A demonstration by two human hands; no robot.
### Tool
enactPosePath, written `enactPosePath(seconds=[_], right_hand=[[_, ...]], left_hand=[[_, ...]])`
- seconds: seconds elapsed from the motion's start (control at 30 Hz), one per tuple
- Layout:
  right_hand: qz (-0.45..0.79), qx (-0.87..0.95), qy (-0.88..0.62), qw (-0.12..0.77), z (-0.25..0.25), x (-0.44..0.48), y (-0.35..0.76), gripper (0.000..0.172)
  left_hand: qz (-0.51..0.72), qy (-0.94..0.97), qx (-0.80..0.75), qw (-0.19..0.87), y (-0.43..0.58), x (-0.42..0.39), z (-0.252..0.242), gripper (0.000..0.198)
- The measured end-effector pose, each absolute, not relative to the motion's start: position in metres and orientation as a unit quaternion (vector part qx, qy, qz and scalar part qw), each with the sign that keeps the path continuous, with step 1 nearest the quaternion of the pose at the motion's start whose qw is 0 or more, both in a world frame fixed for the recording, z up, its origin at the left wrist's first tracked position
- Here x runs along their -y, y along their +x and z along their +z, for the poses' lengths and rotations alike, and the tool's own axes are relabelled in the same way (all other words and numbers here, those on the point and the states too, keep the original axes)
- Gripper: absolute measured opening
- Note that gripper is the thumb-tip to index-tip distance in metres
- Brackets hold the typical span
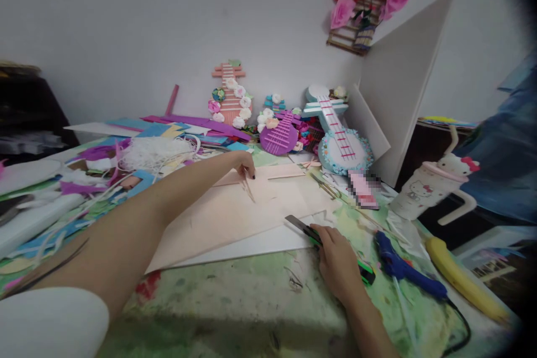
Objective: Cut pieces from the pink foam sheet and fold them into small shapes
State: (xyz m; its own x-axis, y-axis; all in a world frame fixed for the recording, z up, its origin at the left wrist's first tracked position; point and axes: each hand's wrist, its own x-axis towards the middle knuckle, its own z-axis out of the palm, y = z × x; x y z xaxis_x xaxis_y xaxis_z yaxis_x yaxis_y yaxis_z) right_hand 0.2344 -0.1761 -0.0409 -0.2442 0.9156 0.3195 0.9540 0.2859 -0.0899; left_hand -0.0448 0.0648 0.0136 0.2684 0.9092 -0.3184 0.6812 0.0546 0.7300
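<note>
My right hand (338, 260) is wrapped around a green and black utility knife (312, 234), its long blade out and pointing to the upper left. The blade tip is over the near part of a pale peach foam sheet (222, 229). Stretched across that sheet, my left hand (245, 165) is closed in a pinch. Thin, slightly blurred brownish strips (250, 191) hang down from its fingertips. Narrow peach pieces (287, 171) lie along the sheet's far edge. A white sheet (251, 249) shows under the near edge of the peach one.
A blue glue gun (406, 268) and a banana (461, 279) lie at the right, near a white tumbler (428, 187). Scissors (325, 185) rest behind the knife. Foam scraps (155, 154) heap up at the left. Decorated lute-shaped crafts (342, 142) lean along the wall.
</note>
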Motion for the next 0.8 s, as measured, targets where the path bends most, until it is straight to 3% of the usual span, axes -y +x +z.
enactPosePath(seconds=[0.3,0.47,0.6,0.8], right_hand=[[-0.066,0.792,-0.583,0.169,-0.044,0.175,0.236,0.052],[-0.07,0.793,-0.581,0.169,-0.044,0.175,0.236,0.051],[-0.075,0.793,-0.581,0.167,-0.043,0.175,0.236,0.051],[-0.073,0.793,-0.582,0.165,-0.044,0.174,0.236,0.05]], left_hand=[[0.014,0.598,-0.69,0.408,-0.049,-0.088,0.002,0.032],[-0.004,0.599,-0.709,0.373,-0.046,-0.091,0.0,0.06],[0.012,0.614,-0.706,0.354,-0.045,-0.092,-0.003,0.068],[0.077,0.658,-0.655,0.362,-0.045,-0.092,-0.009,0.051]])
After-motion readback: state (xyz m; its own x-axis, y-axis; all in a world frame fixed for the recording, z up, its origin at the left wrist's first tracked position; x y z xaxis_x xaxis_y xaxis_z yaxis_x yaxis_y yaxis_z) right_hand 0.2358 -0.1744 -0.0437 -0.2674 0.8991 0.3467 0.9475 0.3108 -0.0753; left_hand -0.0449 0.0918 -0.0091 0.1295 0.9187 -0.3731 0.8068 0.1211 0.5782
